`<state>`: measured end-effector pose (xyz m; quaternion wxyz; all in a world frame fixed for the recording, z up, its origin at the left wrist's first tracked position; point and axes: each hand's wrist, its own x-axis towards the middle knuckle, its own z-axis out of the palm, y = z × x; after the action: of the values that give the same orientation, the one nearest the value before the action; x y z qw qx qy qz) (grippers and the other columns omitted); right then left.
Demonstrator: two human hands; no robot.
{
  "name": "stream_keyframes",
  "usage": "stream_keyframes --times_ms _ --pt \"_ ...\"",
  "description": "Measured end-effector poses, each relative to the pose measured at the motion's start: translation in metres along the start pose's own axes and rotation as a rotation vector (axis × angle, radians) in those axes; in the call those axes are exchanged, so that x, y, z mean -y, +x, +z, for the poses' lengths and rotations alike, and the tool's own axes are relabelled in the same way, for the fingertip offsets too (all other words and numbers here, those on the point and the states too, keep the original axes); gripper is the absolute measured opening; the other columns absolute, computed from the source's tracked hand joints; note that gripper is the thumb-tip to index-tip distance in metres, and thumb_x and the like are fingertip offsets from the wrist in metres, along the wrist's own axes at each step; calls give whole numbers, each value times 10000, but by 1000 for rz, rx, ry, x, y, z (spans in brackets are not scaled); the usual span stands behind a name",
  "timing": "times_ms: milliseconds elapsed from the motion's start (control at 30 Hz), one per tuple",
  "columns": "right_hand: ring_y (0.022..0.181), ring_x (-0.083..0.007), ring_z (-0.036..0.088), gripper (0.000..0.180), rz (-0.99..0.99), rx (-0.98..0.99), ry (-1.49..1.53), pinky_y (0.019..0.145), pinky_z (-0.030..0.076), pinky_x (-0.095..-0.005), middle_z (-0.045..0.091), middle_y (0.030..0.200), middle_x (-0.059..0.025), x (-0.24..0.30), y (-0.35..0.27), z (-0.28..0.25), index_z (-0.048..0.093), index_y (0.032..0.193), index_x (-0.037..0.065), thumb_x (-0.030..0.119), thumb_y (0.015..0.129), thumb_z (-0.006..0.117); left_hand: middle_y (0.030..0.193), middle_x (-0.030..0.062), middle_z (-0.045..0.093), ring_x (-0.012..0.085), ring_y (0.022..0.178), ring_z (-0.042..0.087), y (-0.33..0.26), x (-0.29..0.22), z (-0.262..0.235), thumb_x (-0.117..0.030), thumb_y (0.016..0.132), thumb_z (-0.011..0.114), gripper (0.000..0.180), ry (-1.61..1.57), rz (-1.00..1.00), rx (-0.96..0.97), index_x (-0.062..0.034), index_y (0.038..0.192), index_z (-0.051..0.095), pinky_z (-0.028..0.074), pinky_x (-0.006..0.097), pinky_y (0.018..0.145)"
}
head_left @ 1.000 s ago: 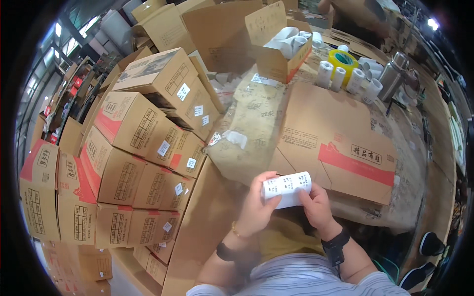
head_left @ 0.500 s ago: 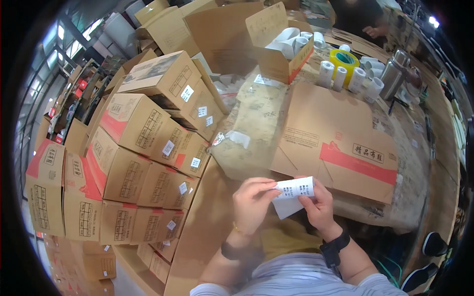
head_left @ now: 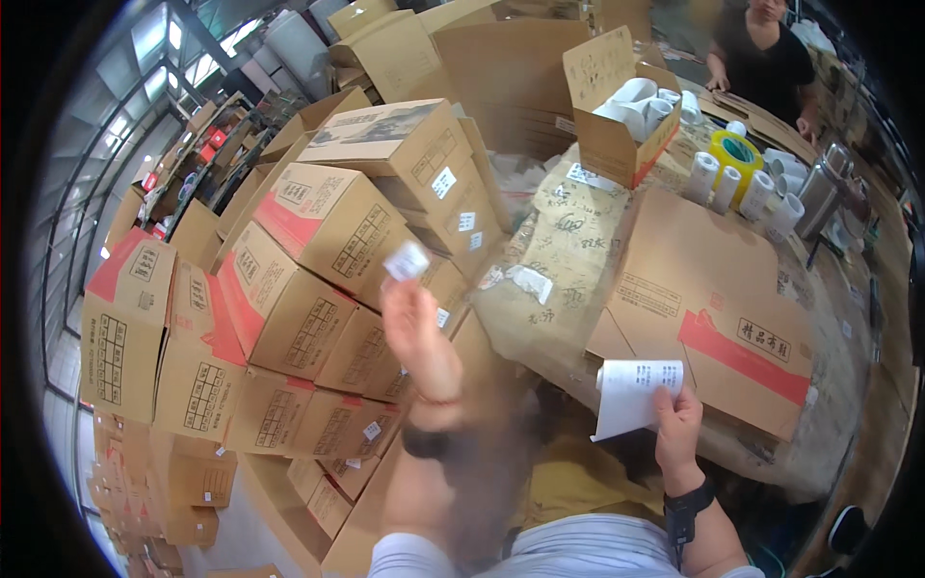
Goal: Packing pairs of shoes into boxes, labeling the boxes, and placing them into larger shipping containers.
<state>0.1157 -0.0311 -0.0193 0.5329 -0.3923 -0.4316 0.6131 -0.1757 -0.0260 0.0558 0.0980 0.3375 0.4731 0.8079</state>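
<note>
Here, the cluttered table (head_left: 564, 246) (shelves (head_left: 210, 159) leftward) neighbours the label strip (head_left: 624, 403).

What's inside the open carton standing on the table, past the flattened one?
Several white rolls show in the open carton. Its walls cover their lower parts and the bottom, so anything lying underneath can't be seen.

"What's left of the worktop (head_left: 567, 246)?"
"Stacked boxes (head_left: 294, 328)."
"And on it?"
"A flat carton (head_left: 708, 294) in front, a tape roll (head_left: 748, 168) behind it, a flask (head_left: 822, 191) to the tape's right."
</note>
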Motion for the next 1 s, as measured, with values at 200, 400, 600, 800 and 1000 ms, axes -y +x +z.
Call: stream_keyframes --times_ms 200,400,600,800,1000 --pt "818 -76 567 223 93 80 31 769 441 -230 654 930 -27 -4 -5 -5 619 1026 -27 162 908 608 1265 33 442 144 1053 453 46 -6 -16 -68 940 490 540 -359 -279 -82 -60 1429 263 363 311 847" --pt "866 -105 574 207 85 156 -12 798 445 -247 630 1003 -53 9 3 -12 619 1034 -40 106 889 601 1340 29 394 178 1157 419 16 -19 20 -103 922 533 594 -395 -462 -40 -74 1433 231 353 353 907" --pt "775 -222 588 118 -372 406 -620 678 469 -298 588 909 -131 70 35 6 626 892 -40 34 802 644 1338 104 443 217 1191 469 -40 16 39 -87 901 581 546 -133 -321 303 -36 1387 337 443 273 900" --pt "763 -260 607 127 -450 384 -622 675 478 -315 609 898 -157 84 31 -7 631 863 -33 48 770 664 1087 18 584 83 895 568 15 17 20 -98 917 560 291 -191 -361 -213 -52 1203 529 410 231 691" --pt "822 -244 624 133 -310 444 -487 714 483 -301 622 941 -150 56 15 -7 638 884 -37 48 782 653 1178 24 519 144 1016 511 60 -3 0 -85 917 532 369 -602 -454 -342 -40 1275 454 380 314 782"
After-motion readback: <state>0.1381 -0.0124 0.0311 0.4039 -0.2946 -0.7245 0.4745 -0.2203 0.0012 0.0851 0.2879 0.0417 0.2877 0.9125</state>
